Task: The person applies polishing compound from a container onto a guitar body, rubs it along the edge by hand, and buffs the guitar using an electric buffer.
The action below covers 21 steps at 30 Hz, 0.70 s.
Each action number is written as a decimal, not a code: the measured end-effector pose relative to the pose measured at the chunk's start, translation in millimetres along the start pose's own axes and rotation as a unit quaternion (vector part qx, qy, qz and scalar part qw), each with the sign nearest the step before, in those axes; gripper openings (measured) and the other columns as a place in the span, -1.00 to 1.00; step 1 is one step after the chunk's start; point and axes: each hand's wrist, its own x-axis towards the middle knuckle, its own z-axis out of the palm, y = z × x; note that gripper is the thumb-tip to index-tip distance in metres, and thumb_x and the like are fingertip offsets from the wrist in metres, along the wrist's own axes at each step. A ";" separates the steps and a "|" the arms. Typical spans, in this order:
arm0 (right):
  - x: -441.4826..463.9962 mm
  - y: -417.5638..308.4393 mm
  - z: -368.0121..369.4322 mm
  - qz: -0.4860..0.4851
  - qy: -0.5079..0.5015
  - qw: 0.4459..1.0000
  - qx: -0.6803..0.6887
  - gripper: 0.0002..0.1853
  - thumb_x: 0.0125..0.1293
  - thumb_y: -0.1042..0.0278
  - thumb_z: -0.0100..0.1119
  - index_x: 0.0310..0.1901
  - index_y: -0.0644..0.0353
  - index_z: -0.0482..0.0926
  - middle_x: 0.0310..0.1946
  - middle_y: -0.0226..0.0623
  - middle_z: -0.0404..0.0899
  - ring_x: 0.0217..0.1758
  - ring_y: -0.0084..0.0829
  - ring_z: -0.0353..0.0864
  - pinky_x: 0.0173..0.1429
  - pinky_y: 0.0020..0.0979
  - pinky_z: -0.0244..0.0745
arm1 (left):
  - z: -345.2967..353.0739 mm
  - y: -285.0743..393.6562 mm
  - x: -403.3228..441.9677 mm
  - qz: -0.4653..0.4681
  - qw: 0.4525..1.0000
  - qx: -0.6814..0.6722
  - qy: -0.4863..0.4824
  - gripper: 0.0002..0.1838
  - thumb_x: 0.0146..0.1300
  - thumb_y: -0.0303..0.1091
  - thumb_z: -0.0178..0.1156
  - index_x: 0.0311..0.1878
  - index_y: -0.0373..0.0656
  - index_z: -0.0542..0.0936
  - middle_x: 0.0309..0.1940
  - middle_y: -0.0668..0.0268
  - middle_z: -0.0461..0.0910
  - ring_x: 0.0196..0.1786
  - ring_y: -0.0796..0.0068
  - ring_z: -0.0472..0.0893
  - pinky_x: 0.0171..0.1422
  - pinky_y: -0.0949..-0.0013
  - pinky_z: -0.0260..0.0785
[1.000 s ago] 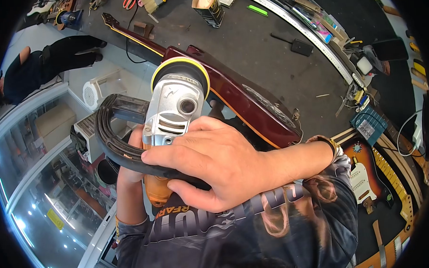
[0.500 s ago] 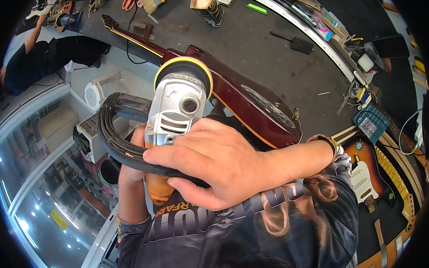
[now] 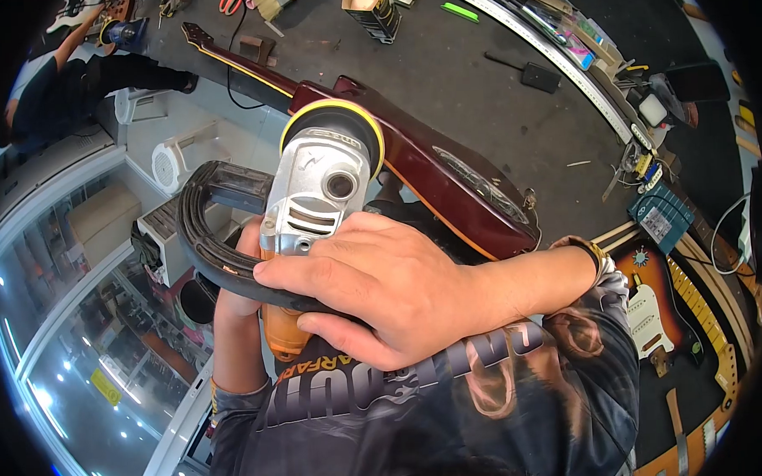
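My right hand (image 3: 391, 292) reaches across from the right, its fingers wrapped over the black loop handle (image 3: 198, 236) of a polisher (image 3: 316, 177). The polisher has a silver head, an orange body and a round, yellow-edged pad (image 3: 375, 125). Behind the loop, my left hand (image 3: 246, 268) is closed around the orange body, most of its fingers hidden. A dark red guitar (image 3: 429, 173) with light edging lies beyond the pad, its neck pointing to the upper left. The pad overlaps the guitar in view; whether they touch, I cannot tell.
A grey workbench (image 3: 442, 68) carries a black tin (image 3: 373, 16), a brush (image 3: 268, 3) and a small black device (image 3: 539, 77). A sunburst guitar (image 3: 652, 304) lies at right. Another person (image 3: 82, 93) works at upper left, above glass cabinets (image 3: 99, 332).
The polisher and both my hands sit very slightly farther right in view, and the whole scene has shifted a little. My grip looks the same. The other person's arm has moved slightly.
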 end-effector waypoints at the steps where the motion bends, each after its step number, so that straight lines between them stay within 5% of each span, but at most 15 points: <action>1: -0.2 0.6 1.1 -0.004 0.001 1.000 -0.001 -0.34 0.39 0.39 0.55 0.50 0.25 0.58 -0.17 -0.24 0.74 -0.11 -0.12 0.77 0.07 -0.13 0.54 | -1.5 -1.2 0.6 -0.001 1.000 0.002 -0.001 -0.21 0.67 -0.04 0.41 0.71 -0.33 0.37 0.52 0.11 0.67 0.47 0.33 0.72 0.57 0.09 0.62; 21: -1.4 2.2 4.6 -0.023 0.030 0.999 0.003 -0.34 0.40 0.40 0.52 0.50 0.29 0.56 -0.16 -0.23 0.78 -0.12 -0.15 0.78 0.02 -0.14 0.50 | 6.6 -1.0 -0.3 -0.007 0.997 -0.071 0.016 -0.35 0.78 -0.13 0.25 0.72 -0.28 0.39 0.51 0.09 0.68 0.47 0.29 0.74 0.58 0.07 0.63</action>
